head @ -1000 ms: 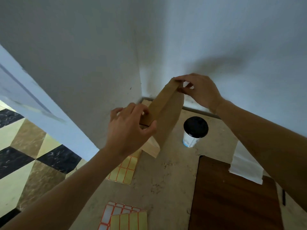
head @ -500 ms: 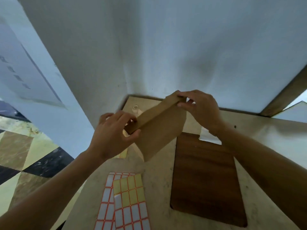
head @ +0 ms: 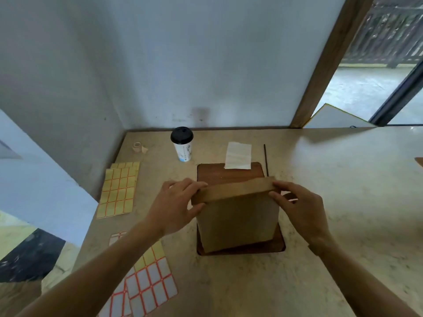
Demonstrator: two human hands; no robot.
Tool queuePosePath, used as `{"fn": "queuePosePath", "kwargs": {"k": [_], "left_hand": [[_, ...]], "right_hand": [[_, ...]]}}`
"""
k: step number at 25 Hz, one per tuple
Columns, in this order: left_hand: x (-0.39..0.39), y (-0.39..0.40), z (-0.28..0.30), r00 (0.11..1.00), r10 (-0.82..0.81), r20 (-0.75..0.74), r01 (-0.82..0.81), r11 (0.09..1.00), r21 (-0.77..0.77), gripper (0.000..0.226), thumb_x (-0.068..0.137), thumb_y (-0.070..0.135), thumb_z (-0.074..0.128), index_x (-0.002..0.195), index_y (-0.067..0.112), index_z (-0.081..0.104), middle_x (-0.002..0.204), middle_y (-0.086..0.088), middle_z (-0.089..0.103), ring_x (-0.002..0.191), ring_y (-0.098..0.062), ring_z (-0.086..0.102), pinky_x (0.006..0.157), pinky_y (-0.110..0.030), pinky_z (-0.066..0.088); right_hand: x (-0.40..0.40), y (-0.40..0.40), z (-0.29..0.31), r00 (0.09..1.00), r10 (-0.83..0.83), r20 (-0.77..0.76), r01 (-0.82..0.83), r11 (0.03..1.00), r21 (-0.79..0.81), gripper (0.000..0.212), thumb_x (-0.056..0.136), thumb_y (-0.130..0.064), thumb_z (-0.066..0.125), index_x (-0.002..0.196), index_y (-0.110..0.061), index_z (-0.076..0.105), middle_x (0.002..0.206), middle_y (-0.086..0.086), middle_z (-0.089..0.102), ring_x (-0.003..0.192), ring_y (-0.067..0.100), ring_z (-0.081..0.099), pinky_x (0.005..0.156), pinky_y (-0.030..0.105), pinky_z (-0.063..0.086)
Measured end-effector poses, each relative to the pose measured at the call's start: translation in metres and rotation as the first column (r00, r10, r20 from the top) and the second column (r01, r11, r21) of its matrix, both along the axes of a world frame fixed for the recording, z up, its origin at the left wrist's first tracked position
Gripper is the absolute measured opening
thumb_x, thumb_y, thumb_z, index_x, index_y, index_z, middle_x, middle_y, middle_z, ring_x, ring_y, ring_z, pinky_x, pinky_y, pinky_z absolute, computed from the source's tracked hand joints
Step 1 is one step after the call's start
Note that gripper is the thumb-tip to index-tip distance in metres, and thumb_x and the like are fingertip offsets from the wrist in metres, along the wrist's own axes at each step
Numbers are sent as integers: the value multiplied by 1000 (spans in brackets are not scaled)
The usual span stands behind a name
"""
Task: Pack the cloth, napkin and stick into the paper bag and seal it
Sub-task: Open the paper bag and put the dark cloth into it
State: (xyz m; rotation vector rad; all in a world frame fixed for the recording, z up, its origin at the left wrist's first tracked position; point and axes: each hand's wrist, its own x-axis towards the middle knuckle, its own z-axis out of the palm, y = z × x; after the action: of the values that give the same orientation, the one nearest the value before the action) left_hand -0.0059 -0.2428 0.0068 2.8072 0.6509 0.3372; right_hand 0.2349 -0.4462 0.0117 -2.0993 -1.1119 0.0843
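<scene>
A brown paper bag stands on a dark wooden board, its top folded over into a flat strip. My left hand pinches the left end of that fold and my right hand pinches the right end. Behind the bag a white napkin lies half on the board's far edge. A thin dark stick lies just right of the napkin. No cloth shows in view.
A white cup with a black lid stands near the back wall. A small tape roll sits at the back left. Yellow label sheets and white label sheets lie along the beige table's left side.
The bag has come from the left back corner, held up and tilted, down to the wooden board and now stands level. Both hands kept their grip on the folded top.
</scene>
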Motion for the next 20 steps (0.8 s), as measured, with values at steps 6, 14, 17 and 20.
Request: {"fn": "queuePosePath", "kwargs": {"k": [6,14,17,20], "left_hand": [[7,-8,-10,1000,2,-28,-2,1000,-6,50,95,43,53,141,27,43,129,4,54,116,-16,51,103,-39,31],[17,-10,-4,1000,-16,-4,15,999,-43,52,88,34,65,137,30,49,128,5,51,115,-13,48,101,-36,30],[15,-13,-5,998,-10,64,12,999,-29,53,82,31,73,132,29,53,124,5,55,113,-14,50,99,-37,34],[12,-19,-8,992,-30,123,25,999,37,56,78,27,78,128,26,56,123,0,59,112,-17,52,97,-37,37]], "right_hand": [[-5,-19,-10,998,-9,-65,6,998,-57,67,79,-46,66,140,-28,43,106,-16,61,73,-1,62,64,18,50],[22,-23,2,991,136,-4,-122,876,-467,80,67,-85,29,137,-48,39,110,-18,53,91,0,53,72,21,48],[15,-25,4,964,216,154,-132,895,-427,61,76,-75,37,129,-47,49,128,-15,48,110,9,49,82,27,47],[6,-23,10,940,289,183,-199,897,-395,50,80,-61,51,125,-40,53,130,-12,50,117,17,48,91,36,45]]}}
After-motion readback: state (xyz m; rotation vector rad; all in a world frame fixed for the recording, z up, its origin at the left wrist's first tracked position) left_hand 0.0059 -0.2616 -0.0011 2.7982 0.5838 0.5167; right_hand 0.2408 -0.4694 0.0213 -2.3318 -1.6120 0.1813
